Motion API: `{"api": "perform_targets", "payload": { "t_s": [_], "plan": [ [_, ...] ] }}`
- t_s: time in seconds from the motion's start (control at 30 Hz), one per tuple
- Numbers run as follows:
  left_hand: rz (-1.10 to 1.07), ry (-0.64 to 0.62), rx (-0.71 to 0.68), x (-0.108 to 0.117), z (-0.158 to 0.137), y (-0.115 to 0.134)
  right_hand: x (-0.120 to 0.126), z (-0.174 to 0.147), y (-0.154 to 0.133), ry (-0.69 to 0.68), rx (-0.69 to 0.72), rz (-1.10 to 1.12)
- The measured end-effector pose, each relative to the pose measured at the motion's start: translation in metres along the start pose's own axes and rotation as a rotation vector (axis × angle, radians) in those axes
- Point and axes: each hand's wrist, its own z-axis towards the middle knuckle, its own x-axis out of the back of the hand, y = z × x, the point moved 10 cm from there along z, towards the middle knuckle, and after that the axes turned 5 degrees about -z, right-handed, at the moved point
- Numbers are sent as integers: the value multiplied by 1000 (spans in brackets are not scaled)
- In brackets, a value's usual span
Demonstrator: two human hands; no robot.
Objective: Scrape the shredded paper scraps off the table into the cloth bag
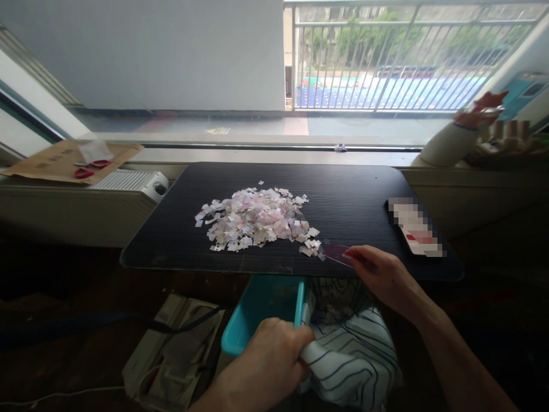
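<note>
On the dark surface (163, 229), paper scraps (257, 217) lie heaped; the left hand (277, 352) clutches the striped cloth (351, 366) below — best kept steady; the pink card (337, 254), pinched in the right hand (384, 274), would work best low and flat.

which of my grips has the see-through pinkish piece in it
The right grip, pinching the pinkish piece beside the paper scraps; the left grip clutches striped cloth.

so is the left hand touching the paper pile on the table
No, the left hand grips the striped cloth, apart from the paper pile on the black table.
</note>
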Motion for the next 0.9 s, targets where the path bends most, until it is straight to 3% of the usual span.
{"api": "perform_targets", "payload": {
  "t_s": [0.27,0.43,0.6,0.8,0.9],
  "plan": [
    [161,-83,-214,-9,13,44,-5,0,1,-1,54,61],
    [166,-104,-241,-13,15,51,-18,-7,-16,-168,103,134],
    [190,-91,-232,-13,15,53,1,9,1,31,34,50],
    [179,-83,-232,-13,15,51,-4,11,0,-40,57,43],
    [185,-72,-232,-13,16,51,3,12,3,-7,46,15]
  ]
}}
